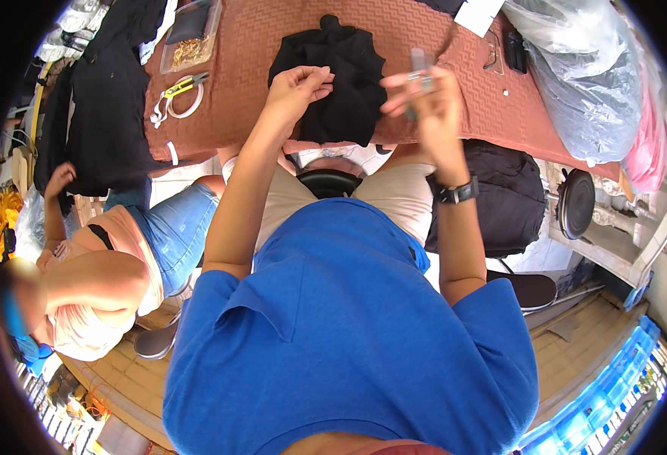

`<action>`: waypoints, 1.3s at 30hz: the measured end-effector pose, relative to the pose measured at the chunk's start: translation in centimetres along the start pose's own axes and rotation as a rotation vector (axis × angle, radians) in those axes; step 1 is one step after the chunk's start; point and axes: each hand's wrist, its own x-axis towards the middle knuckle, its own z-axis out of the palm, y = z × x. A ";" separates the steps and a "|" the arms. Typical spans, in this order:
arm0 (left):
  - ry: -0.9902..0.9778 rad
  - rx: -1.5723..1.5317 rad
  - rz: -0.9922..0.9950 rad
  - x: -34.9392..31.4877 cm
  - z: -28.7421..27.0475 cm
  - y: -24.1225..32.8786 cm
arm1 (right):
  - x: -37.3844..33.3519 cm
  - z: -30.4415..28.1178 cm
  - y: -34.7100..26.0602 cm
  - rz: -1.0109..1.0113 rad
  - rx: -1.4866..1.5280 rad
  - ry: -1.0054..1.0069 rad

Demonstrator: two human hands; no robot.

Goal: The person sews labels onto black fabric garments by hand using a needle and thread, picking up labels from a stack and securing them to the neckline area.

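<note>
A dark, crumpled black cloth (339, 83) lies on the table in front of me. Over its left part, my left hand (297, 92) is closed in a pinch, thumb against the fingers. Whatever sits between those fingertips is too small to make out. To the right of the cloth, my right hand (434, 98) is raised and smeared by motion. A small translucent, pinkish-grey object (418, 61) sticks up from its fingers, its kind blurred. A dark watch is on my right wrist.
A reddish-brown textured cloth (250, 53) covers the table. To the left lie yellow-handled scissors (178, 89), a white tape roll (189, 104) and a clear tray (213, 34) with gold-coloured pieces. Glasses (493, 57) and a large plastic bag (591, 91) are right. A person (113, 280) sits at left.
</note>
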 end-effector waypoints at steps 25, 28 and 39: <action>-0.001 -0.153 0.024 -1.9 0.3 -0.3 | -1.7 9.2 4.7 0.612 0.419 0.054; -0.013 -0.133 0.021 -2.4 0.7 0.2 | -1.6 9.1 4.5 0.626 0.450 0.059; 0.016 -0.095 0.078 -2.7 1.6 0.3 | -1.1 9.2 4.3 0.640 0.472 0.109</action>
